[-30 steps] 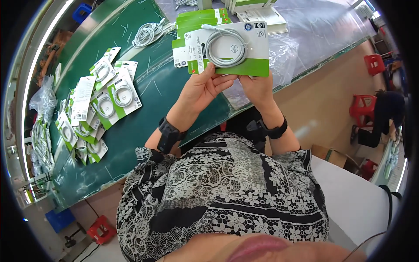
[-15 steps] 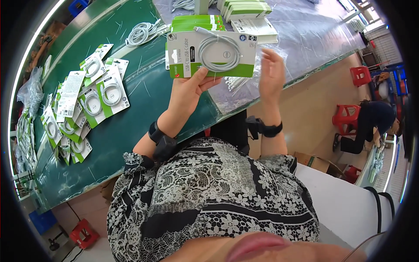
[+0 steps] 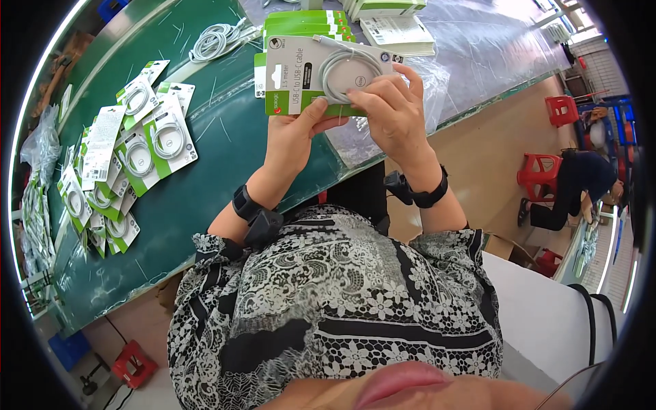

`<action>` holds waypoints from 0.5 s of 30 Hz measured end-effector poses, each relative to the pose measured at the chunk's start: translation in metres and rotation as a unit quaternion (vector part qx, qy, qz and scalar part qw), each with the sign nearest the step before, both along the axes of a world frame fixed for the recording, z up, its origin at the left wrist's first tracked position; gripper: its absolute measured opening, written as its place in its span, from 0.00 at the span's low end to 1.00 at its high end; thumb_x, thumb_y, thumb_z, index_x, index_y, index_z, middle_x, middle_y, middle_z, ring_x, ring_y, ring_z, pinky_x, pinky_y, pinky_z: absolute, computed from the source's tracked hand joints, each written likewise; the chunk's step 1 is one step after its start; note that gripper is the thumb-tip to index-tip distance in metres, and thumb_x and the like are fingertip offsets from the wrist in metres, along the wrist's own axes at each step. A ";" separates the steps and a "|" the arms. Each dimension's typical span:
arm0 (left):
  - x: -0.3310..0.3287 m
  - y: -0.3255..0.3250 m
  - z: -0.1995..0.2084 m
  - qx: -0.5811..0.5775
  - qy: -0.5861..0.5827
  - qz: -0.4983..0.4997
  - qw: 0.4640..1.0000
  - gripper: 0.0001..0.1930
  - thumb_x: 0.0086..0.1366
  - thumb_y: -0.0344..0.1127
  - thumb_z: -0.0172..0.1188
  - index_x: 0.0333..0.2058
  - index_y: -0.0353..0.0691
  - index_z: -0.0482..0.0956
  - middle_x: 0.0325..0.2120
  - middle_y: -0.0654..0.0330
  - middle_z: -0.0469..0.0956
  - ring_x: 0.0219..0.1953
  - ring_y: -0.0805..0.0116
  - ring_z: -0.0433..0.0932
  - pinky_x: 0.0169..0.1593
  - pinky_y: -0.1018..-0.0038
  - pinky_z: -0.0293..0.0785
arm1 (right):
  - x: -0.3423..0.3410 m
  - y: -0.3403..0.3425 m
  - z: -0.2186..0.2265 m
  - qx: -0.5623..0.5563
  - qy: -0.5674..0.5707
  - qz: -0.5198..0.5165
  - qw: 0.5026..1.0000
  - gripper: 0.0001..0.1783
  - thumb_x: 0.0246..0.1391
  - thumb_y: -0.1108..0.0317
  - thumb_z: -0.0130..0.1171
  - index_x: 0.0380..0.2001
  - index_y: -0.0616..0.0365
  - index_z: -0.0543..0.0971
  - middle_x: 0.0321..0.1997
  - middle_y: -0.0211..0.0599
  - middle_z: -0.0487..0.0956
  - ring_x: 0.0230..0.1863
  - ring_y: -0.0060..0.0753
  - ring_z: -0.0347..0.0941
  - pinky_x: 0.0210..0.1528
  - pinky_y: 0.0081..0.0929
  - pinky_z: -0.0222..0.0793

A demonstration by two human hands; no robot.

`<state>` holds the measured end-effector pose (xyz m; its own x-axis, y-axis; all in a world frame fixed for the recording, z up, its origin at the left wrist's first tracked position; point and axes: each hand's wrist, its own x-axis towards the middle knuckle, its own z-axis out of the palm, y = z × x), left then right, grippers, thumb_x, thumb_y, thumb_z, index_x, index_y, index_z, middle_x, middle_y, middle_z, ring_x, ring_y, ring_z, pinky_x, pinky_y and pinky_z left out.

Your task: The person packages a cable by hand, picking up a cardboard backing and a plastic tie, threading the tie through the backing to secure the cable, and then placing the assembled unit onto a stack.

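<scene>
In front of me, above the table, is a white and green packaging card (image 3: 295,75) with a coiled white USB cable (image 3: 325,74) on its face. My left hand (image 3: 301,133) grips its lower edge, thumb on the front. My right hand (image 3: 400,113) is at the card's right side, fingers bent over the coil and the card's edge; its exact grip is partly hidden. A small light tie shows near the coil's top, and a thin end hangs below the card. Behind it stands a row of similar green-edged cards (image 3: 301,19).
A heap of carded cables (image 3: 167,140) covers the left of the green table (image 3: 232,160). A loose bundle of white cable (image 3: 215,44) lies at the back. More stacked cards (image 3: 396,34) sit on plastic sheeting at the back right. Another person (image 3: 588,184) and red stools (image 3: 536,176) are at right.
My right hand has moved left from beside the card onto its right side and the coil. The card has shifted slightly up and right, still in my left hand.
</scene>
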<state>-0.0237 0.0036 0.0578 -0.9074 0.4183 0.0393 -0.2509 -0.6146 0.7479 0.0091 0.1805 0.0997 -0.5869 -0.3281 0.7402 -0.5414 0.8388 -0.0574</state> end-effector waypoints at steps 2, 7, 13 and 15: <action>0.000 0.000 -0.002 -0.006 0.000 0.000 1.000 0.14 0.67 0.28 0.52 0.50 0.30 0.69 0.43 0.51 0.76 0.42 0.60 0.80 0.45 0.63 0.82 | 0.002 -0.002 -0.002 -0.006 0.001 -0.010 1.000 0.14 0.38 0.78 0.61 0.32 0.52 0.79 0.28 0.23 0.75 0.35 0.28 0.72 0.58 0.38 0.58; 0.002 -0.001 -0.010 -0.011 -0.011 -0.002 1.000 0.14 0.66 0.27 0.53 0.49 0.30 0.70 0.43 0.52 0.76 0.42 0.61 0.79 0.44 0.64 0.82 | 0.001 -0.012 -0.014 -0.022 0.000 -0.028 0.999 0.11 0.39 0.78 0.59 0.30 0.52 0.79 0.28 0.25 0.75 0.34 0.29 0.72 0.58 0.38 0.58; 0.009 -0.001 -0.012 -0.010 -0.007 -0.007 1.000 0.14 0.66 0.27 0.54 0.48 0.30 0.71 0.42 0.53 0.76 0.41 0.61 0.80 0.43 0.66 0.82 | 0.002 -0.015 -0.017 -0.004 0.011 -0.008 1.000 0.10 0.41 0.76 0.58 0.30 0.52 0.79 0.28 0.25 0.74 0.34 0.30 0.70 0.55 0.38 0.59; 0.012 -0.001 -0.018 -0.030 -0.018 0.006 0.999 0.13 0.66 0.27 0.54 0.48 0.30 0.71 0.42 0.53 0.76 0.40 0.62 0.80 0.43 0.67 0.83 | 0.007 -0.019 -0.017 0.008 0.002 -0.008 1.000 0.10 0.41 0.75 0.58 0.30 0.52 0.79 0.27 0.25 0.74 0.35 0.30 0.70 0.54 0.38 0.60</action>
